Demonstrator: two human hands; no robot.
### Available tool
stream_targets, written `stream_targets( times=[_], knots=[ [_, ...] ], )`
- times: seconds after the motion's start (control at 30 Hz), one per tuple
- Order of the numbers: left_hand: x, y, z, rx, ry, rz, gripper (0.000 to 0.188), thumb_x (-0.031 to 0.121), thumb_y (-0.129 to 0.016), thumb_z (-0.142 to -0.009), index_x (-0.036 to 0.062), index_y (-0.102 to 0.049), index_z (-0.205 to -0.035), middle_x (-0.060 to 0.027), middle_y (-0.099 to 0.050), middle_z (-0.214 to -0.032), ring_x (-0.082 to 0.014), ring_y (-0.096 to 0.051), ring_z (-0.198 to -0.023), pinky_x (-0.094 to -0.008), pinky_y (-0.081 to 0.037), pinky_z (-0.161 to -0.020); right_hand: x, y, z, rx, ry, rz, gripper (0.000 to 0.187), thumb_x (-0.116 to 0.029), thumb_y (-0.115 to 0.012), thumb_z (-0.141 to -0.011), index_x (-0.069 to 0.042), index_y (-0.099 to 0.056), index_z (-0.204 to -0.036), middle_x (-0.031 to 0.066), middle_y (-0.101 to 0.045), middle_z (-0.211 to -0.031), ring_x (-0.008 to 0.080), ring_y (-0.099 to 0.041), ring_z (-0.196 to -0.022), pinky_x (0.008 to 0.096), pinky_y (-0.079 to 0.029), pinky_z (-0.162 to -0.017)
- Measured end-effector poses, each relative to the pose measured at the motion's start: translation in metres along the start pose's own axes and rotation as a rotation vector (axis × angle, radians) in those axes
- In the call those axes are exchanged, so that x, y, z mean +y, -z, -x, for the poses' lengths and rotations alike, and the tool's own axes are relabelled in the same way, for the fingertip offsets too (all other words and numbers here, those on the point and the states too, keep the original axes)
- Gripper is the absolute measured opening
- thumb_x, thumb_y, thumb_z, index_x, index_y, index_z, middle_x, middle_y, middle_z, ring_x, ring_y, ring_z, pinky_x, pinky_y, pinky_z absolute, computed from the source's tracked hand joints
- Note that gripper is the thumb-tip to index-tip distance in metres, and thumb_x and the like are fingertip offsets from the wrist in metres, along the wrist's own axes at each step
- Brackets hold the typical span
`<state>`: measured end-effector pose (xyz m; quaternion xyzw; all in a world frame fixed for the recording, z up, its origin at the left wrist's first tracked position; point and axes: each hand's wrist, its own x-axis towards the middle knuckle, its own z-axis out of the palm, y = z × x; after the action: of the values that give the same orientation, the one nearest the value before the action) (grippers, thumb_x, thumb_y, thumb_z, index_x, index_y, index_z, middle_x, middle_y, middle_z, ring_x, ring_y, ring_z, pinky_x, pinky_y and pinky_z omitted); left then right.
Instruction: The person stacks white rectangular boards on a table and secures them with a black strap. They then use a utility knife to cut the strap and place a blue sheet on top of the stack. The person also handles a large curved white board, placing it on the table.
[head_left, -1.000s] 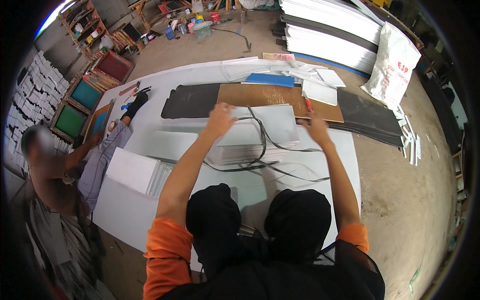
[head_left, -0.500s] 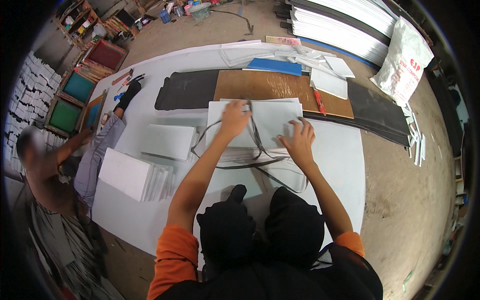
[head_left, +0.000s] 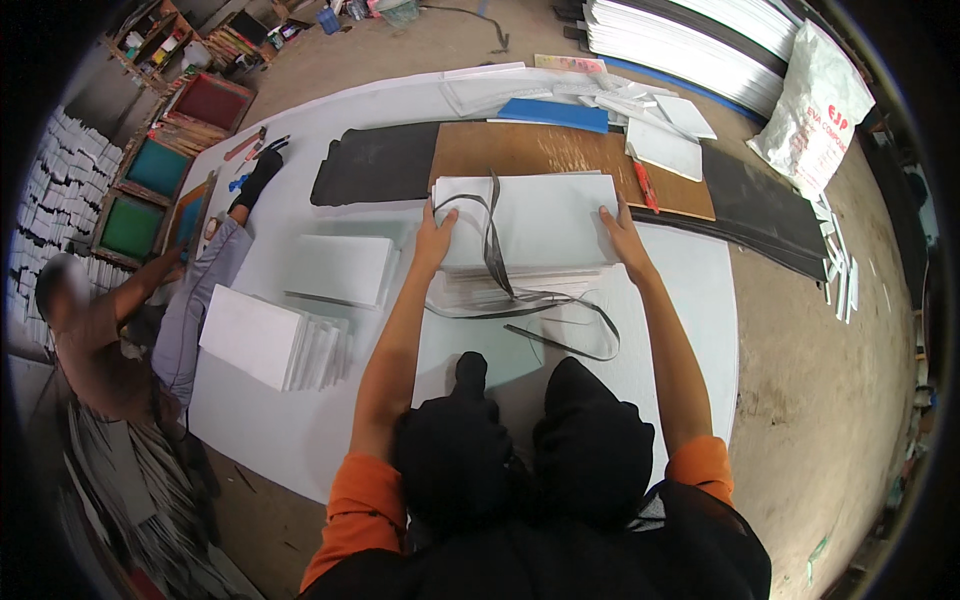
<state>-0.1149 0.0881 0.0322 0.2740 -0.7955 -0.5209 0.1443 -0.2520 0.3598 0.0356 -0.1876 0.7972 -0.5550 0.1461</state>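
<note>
A stack of white rectangular sheets [head_left: 550, 215] lies in front of me. My left hand [head_left: 434, 238] grips its left side, and my right hand [head_left: 624, 240] presses against its right side, thumb on top. The hidden fingers reach down along the edges. Over the top of the stack, left of its middle, runs a dark flat strap [head_left: 490, 240]. Its loose end loops on the white surface [head_left: 690, 330] near my feet. A smaller white stack [head_left: 340, 268] lies left of my left hand, and nearer to me leans a tilted row of white sheets [head_left: 255, 335].
Beyond my stack lie a brown board [head_left: 560, 150], dark sheets [head_left: 375, 170], a red cutter knife [head_left: 645, 185], a blue piece [head_left: 552, 114] and white offcuts. A co-worker [head_left: 100, 350] sits at the left by coloured frames. A white sack [head_left: 815, 110] stands far right.
Both hands have moved from the top of the stack to its two sides. The strap's left loop is off the white surface, and its loose end lies farther right.
</note>
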Motion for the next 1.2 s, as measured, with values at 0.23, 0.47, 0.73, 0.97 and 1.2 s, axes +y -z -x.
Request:
stream_targets(
  times=[0.23,0.47,0.73,0.97,1.2],
  knots=[
    [-0.042,-0.005,0.011,-0.099,0.215,0.508,0.063,0.052,-0.029,-0.084,0.0176,-0.011,-0.134,-0.0120,-0.017,-0.137,-0.0226,-0.020,-0.124,-0.0402,-0.016,-0.098,0.088,0.035,0.001,-0.042,-0.227,-0.703,0.071,-0.061,-0.030,-0.080,-0.014,-0.018,-0.132,0.0093,-0.024,-0.134,0.0245,-0.022,-0.124,0.0419,-0.022,-0.097],
    [-0.229,-0.021,0.023,-0.176,0.274,0.602,0.060,0.048,-0.026,-0.086,0.0050,-0.025,-0.128,-0.0106,-0.033,-0.128,-0.0215,-0.030,-0.117,-0.0347,-0.020,-0.098,0.152,-0.026,0.007,-0.148,-0.442,-1.036,0.052,-0.047,-0.037,-0.083,-0.010,-0.038,-0.120,0.0064,-0.044,-0.116,0.0205,-0.044,-0.105,0.0404,-0.037,-0.083],
    [-0.197,-0.045,0.042,-0.197,0.392,0.822,0.056,0.045,-0.027,-0.088,-0.0005,-0.035,-0.120,-0.0090,-0.042,-0.119,-0.0215,-0.036,-0.112,-0.0319,-0.027,-0.095,0.130,-0.025,0.012,-0.153,-0.411,-0.731,0.049,-0.041,-0.039,-0.084,-0.005,-0.040,-0.119,0.0082,-0.048,-0.110,0.0192,-0.047,-0.099,0.0348,-0.038,-0.083],
    [-0.072,0.003,0.018,-0.077,0.247,1.029,0.073,0.058,-0.029,-0.082,0.0018,-0.023,-0.129,-0.0118,-0.025,-0.132,-0.0241,-0.026,-0.121,-0.0361,-0.020,-0.099,0.037,0.004,0.006,-0.099,-0.192,-0.603,0.076,-0.058,-0.023,-0.083,0.002,-0.018,-0.130,0.0147,-0.023,-0.134,0.0233,-0.020,-0.124,0.0326,-0.016,-0.101],
    [-0.061,-0.003,0.022,-0.122,0.146,0.874,0.068,0.056,-0.028,-0.083,0.0041,-0.031,-0.126,-0.0083,-0.036,-0.126,-0.0180,-0.032,-0.117,-0.0316,-0.025,-0.096,0.020,0.010,-0.037,-0.232,-0.201,-0.508,0.079,-0.059,-0.028,-0.082,0.003,-0.017,-0.130,0.0144,-0.017,-0.136,0.0227,-0.018,-0.125,0.0325,-0.015,-0.101]
  ],
)
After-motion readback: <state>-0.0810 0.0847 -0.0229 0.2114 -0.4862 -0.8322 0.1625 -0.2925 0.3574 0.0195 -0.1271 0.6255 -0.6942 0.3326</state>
